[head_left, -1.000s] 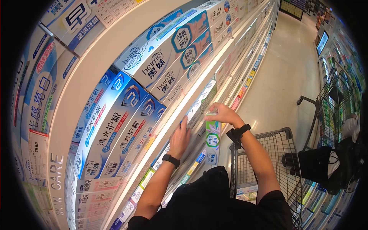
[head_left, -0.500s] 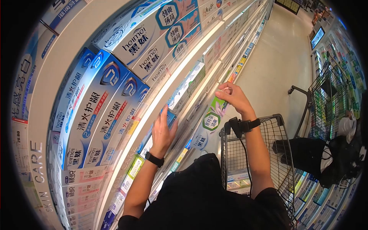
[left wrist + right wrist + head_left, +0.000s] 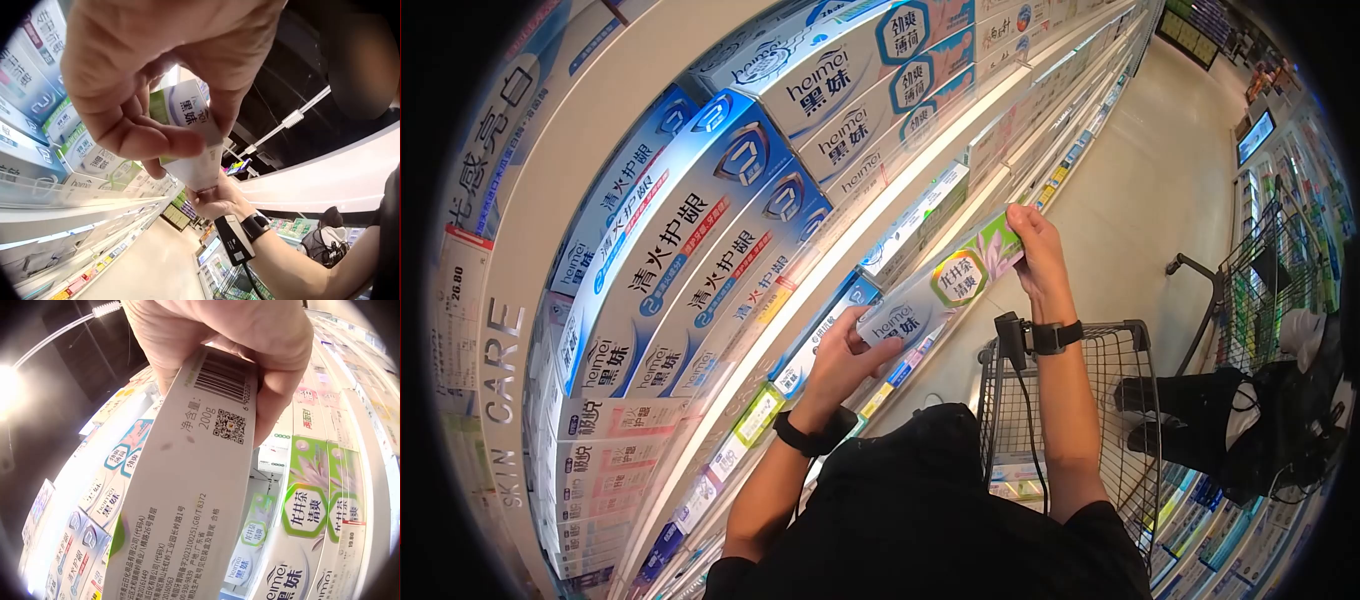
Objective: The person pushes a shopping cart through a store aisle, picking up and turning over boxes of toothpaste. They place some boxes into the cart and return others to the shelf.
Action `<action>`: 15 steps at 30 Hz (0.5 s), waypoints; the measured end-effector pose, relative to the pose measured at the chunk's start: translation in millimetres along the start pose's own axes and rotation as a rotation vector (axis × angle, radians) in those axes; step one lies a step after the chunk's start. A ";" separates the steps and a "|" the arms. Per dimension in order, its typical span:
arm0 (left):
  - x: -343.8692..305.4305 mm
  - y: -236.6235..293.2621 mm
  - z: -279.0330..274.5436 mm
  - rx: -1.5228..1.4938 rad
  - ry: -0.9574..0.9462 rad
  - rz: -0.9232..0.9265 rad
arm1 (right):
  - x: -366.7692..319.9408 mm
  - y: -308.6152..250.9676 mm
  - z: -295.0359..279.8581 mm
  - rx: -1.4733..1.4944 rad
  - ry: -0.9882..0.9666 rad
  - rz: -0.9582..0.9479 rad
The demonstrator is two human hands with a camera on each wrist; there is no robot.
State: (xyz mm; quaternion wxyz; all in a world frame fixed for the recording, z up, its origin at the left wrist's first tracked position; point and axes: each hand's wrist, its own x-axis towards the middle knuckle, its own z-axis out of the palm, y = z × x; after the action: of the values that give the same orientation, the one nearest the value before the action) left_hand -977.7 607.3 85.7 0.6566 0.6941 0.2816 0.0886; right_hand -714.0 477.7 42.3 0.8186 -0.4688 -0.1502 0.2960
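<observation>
A long toothpaste box [image 3: 945,280], white with a green and lilac end, is held slantwise between both hands in front of the shelves. My right hand [image 3: 1040,248] grips its far green end. The near white end sits between the thumb and fingers of my left hand [image 3: 847,358]. In the left wrist view the box end [image 3: 190,109] shows with curled fingers around it. The right wrist view has a printed side of the box [image 3: 181,462] with a barcode and small text, the hand pinching its top.
Shelves to the left carry blue-and-white toothpaste boxes [image 3: 670,215] and mint ones [image 3: 830,90]. More green-ended boxes [image 3: 306,500] stand on a shelf. A wire shopping cart [image 3: 1090,390] is at my right, another cart [image 3: 1265,270] farther along. The aisle floor [image 3: 1135,190] runs ahead.
The toothpaste box has swung from hanging under the right hand to a slant across my front. The left hand has left the shelf side and taken hold of the box's near end.
</observation>
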 end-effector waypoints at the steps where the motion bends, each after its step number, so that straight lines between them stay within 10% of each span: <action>1: -2.0 3.1 -2.8 -0.031 0.007 -0.021 | 2.1 1.9 3.6 0.029 -0.009 0.013; 15: 8.5 -43.0 -23.9 0.117 0.418 0.290 | 8.8 37.8 43.3 0.062 -0.091 0.129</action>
State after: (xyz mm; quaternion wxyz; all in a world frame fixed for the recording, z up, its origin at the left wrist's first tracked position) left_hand -994.3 631.2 45.2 0.5233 0.7307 0.3131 0.3069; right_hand -742.8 527.1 32.0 0.8043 -0.4379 -0.1477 0.3735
